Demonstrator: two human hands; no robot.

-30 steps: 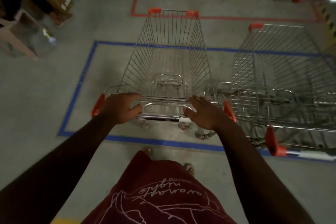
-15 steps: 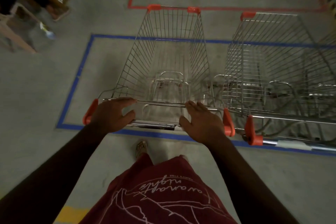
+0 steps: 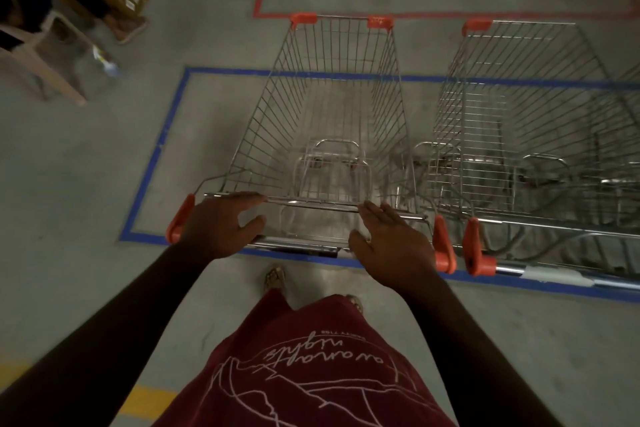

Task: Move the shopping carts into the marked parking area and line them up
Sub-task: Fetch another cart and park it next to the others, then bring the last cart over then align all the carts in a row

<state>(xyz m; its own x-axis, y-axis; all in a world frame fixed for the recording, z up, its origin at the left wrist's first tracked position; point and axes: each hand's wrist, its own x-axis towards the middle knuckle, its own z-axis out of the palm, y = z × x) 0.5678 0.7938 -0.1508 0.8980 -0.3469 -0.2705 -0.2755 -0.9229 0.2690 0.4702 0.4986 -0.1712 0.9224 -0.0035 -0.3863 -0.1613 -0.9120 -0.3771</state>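
cart (image 3: 332, 121) further inside blue outline (image 3: 156, 163)

place: storage garage | bare concrete floor (image 3: 86, 184) | taped bays (image 3: 166, 135)

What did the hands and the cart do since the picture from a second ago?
The cart rolled forward into the blue taped box until its handle drew level with the handle of the cart parked on its right. The left hand loosened from a curled grip to open fingers. The right hand stayed flat and open at the handle. The parked cart did not move.
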